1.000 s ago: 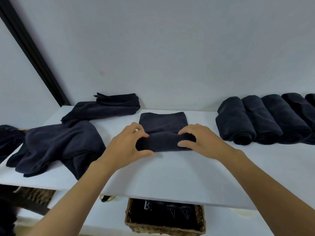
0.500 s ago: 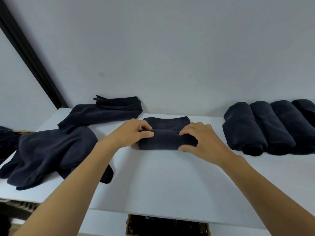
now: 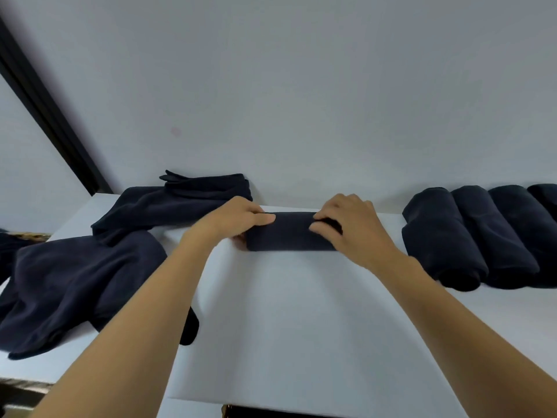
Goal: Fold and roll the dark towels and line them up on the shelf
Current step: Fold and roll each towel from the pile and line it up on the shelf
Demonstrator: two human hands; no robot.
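Soft, dark, cylindrical towel roll

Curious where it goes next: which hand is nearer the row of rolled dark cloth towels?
Right. The right hand holds the middle roll at the end facing that row; the left hand holds the far end.

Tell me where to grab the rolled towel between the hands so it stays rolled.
Grip the rolled towel around its middle from above, fingers behind, thumb in front. It lies crosswise as a short, soft cylinder, so a wrap across it should keep the layers from unrolling.
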